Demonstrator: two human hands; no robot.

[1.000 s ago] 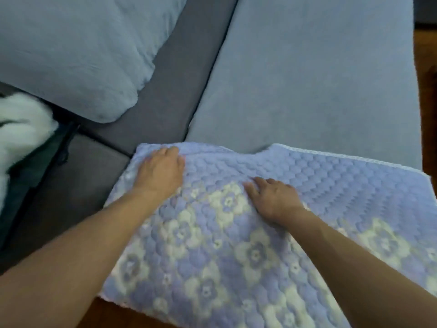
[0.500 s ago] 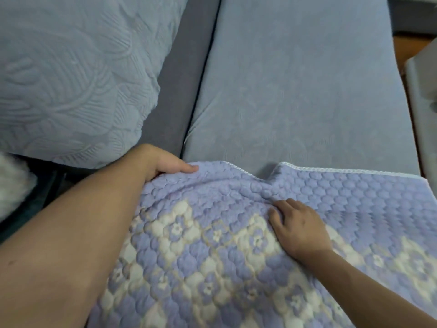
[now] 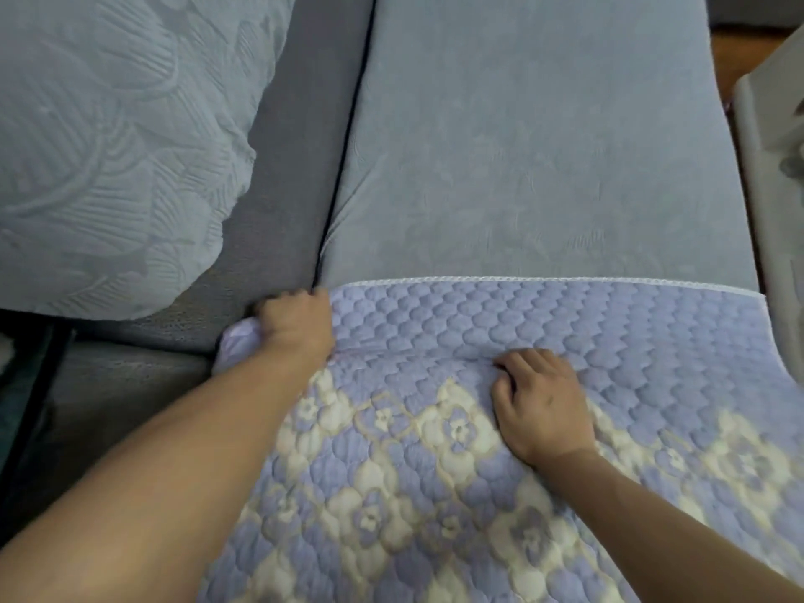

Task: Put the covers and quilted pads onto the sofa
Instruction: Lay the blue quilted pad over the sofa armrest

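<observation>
A lilac quilted pad (image 3: 587, 341) with a cream flower pattern and white trim lies over the near part of the blue-grey covered seat cushion (image 3: 544, 145). My left hand (image 3: 296, 324) grips the pad's left corner, bunched at the gap between the cushion and the sofa's dark grey back. My right hand (image 3: 539, 406) rests on the pad's middle with its fingers curled into a fold of the fabric. The pad's far edge lies straight across the cushion.
A blue-grey pillow (image 3: 108, 145) with an embossed leaf pattern leans at the upper left on the dark grey sofa back (image 3: 287, 167). A grey object (image 3: 774, 167) stands along the right edge, with brown floor behind it.
The pad's far edge has straightened and its dip has gone. My left hand moved to the pad's left corner at the cushion gap and closed on it. My right hand stayed near the middle.
</observation>
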